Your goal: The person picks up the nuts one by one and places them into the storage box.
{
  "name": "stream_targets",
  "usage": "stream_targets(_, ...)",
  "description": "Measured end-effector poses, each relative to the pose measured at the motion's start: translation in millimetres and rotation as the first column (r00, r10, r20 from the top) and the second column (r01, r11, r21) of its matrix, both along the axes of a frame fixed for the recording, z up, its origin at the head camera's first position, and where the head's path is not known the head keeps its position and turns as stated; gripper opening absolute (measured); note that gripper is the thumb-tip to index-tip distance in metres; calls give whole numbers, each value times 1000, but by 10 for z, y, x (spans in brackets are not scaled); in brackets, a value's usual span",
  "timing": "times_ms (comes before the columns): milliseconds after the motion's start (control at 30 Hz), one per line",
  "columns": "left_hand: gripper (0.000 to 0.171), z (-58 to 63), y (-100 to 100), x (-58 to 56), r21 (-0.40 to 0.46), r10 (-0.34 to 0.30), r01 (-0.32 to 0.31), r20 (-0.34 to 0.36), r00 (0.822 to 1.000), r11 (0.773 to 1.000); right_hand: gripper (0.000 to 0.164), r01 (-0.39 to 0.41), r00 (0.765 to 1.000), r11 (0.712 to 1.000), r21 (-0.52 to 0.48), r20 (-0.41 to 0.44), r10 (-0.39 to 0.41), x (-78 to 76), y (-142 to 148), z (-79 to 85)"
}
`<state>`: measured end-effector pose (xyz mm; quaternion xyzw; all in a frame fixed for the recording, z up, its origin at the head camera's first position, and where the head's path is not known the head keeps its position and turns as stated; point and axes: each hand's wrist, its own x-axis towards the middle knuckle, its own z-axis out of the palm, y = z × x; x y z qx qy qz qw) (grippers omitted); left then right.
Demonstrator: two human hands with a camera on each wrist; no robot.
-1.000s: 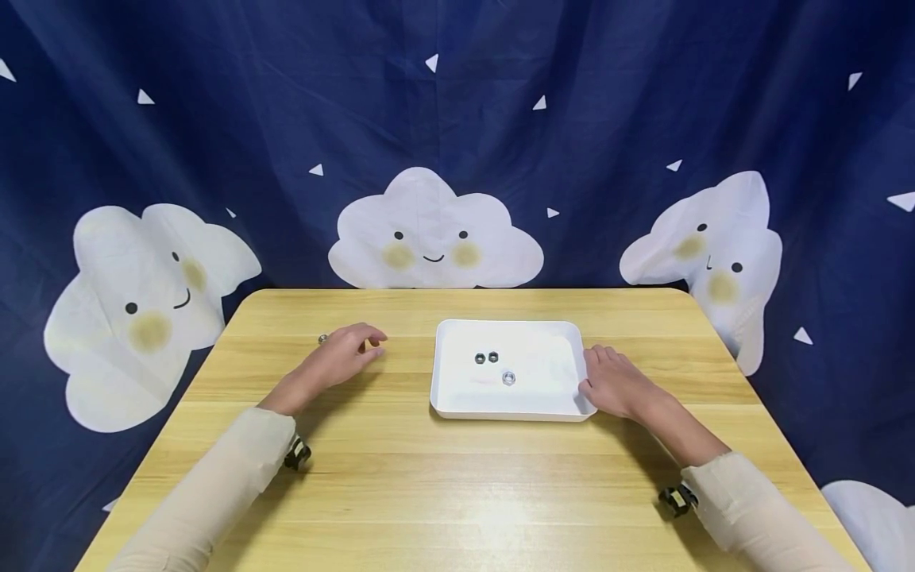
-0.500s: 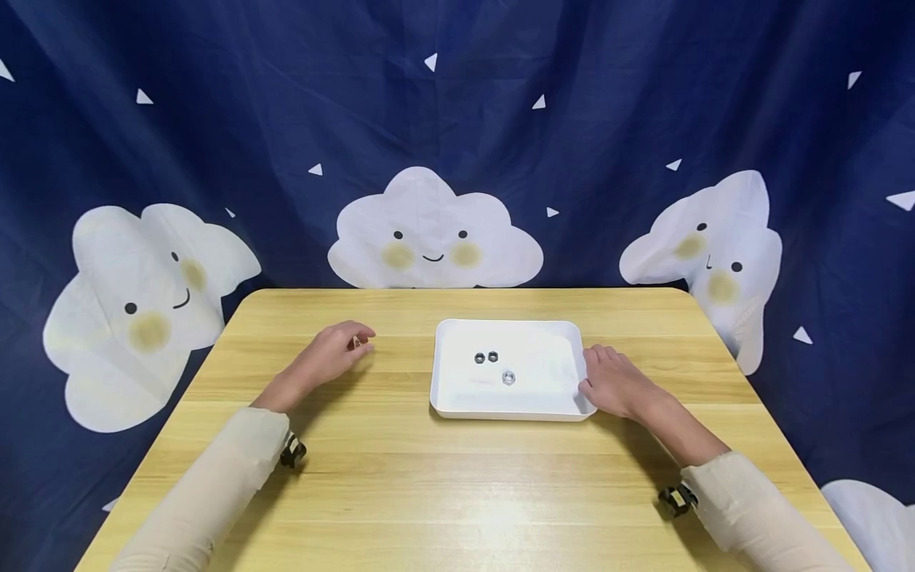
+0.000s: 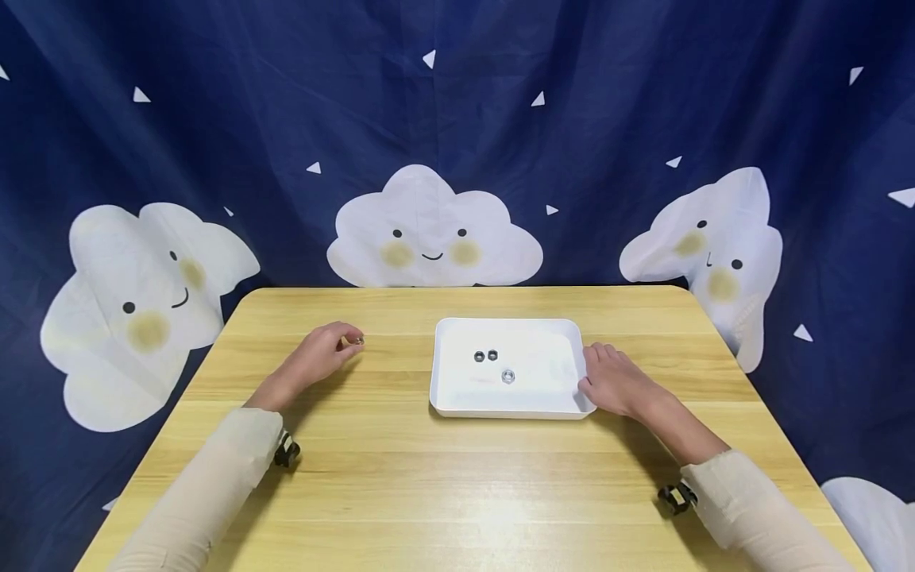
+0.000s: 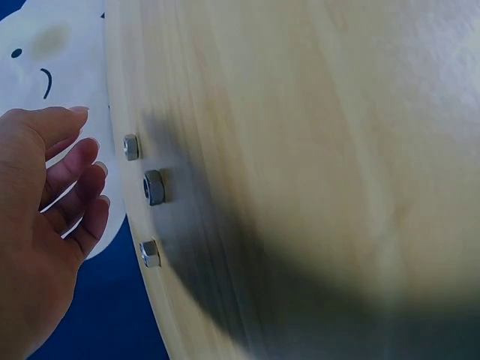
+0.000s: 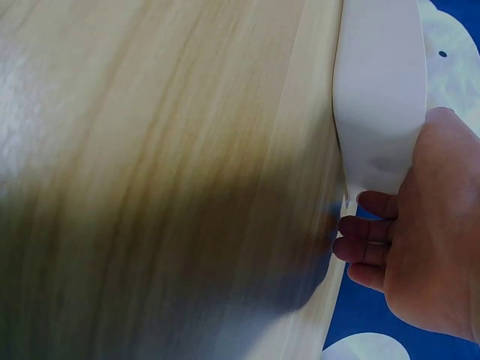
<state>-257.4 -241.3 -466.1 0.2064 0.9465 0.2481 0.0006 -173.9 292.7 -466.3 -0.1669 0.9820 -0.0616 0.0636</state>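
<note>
In the head view my left hand (image 3: 319,354) hovers low over the table's left side, and a small nut (image 3: 360,341) shows right at its fingertips. The left wrist view shows thumb and fingers apart and loosely bent, with nothing between them. Beside them on the wood stand a small silver nut (image 4: 131,147), a larger dark hex nut (image 4: 154,187) and another silver nut (image 4: 150,253). My right hand (image 3: 616,383) holds the right end of a white tray (image 3: 511,414), thumb at its rim. Two dark nuts (image 3: 486,356) and a silver nut (image 3: 508,376) lie inside.
The wooden table (image 3: 457,492) has rounded back corners. Behind it hangs a dark blue curtain (image 3: 608,95) with cloud faces. Each wrist wears a small black camera mount, one by the left sleeve (image 3: 214,477).
My left hand has drawn to the left, its fingertips coming closer together. The nut formerly seen at its left is hidden, and one shows by the fingertips. Right hand and tray stay put.
</note>
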Motion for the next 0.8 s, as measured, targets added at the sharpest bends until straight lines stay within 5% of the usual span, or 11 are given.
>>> stream_targets(800, 20, -147, -214, 29, -78, 6, -4, 30, 1000, 997, 60, 16, 1000, 1000, -2, 19, -16, -1, -15, 4)
